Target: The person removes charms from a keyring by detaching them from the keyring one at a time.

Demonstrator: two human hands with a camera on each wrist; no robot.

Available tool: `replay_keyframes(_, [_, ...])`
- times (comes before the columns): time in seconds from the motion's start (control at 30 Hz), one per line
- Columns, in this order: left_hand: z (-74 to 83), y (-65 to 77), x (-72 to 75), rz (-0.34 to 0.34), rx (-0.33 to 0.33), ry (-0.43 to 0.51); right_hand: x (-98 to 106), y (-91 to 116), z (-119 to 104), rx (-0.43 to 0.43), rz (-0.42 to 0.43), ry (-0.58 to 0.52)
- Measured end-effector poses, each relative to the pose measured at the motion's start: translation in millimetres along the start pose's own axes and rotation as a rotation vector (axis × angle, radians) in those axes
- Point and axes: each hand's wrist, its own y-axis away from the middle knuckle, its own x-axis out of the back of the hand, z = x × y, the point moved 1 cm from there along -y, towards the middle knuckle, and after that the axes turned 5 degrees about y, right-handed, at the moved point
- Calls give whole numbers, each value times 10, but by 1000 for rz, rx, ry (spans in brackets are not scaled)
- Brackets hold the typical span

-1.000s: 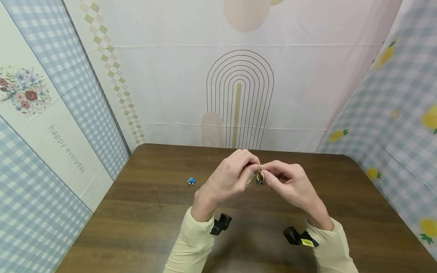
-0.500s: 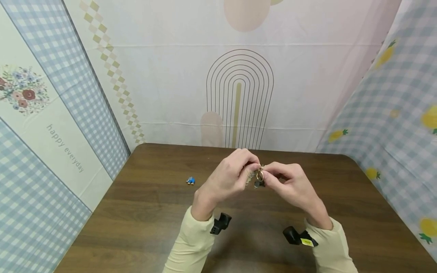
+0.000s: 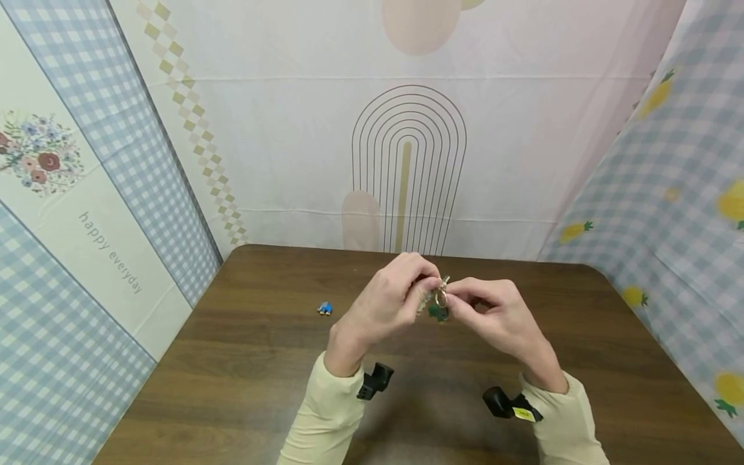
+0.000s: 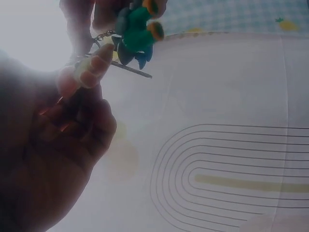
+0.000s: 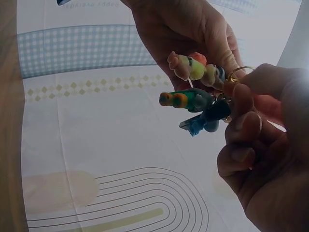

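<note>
Above the table, my left hand (image 3: 391,294) and right hand (image 3: 494,313) meet at a gold key ring (image 3: 441,298), each pinching it between thumb and fingertips. Small figurine charms hang off it. In the right wrist view these are a pink and yellow-green figurine (image 5: 194,69), a green figurine (image 5: 193,99) with orange feet, and a blue figurine (image 5: 207,120). The left wrist view shows the green one's feet up close, beside a thin metal bar (image 4: 133,70). Fingers hide part of the ring and the charms' upper ends.
A small blue figurine (image 3: 325,309) lies on the brown wooden table (image 3: 261,361), left of my hands. Behind the table hangs a pale patterned cloth (image 3: 290,142), with checked cloths at both sides. Black wrist cameras sit on both wrists.
The hands stay nearly in place. The gold ring has turned a little between the fingers, and a green charm now shows under it where a darker one hung before.
</note>
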Motion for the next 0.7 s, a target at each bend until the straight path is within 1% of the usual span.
replay_keyframes(0.17, [9, 1, -15, -9, -28, 1, 14, 16, 1, -47, 8, 4])
replay_keyframes(0.27, [13, -2, -17, -9, -29, -2, 22, 22, 0, -67, 16, 16])
replay_keyframes(0.5, [10, -4, 3, -1, -16, -1, 19, 11, 13, 3, 33, -10])
replay_keyframes(0.7, [0, -5, 9, -2, 5, 17, 20, 6, 46, 28, 35, -19])
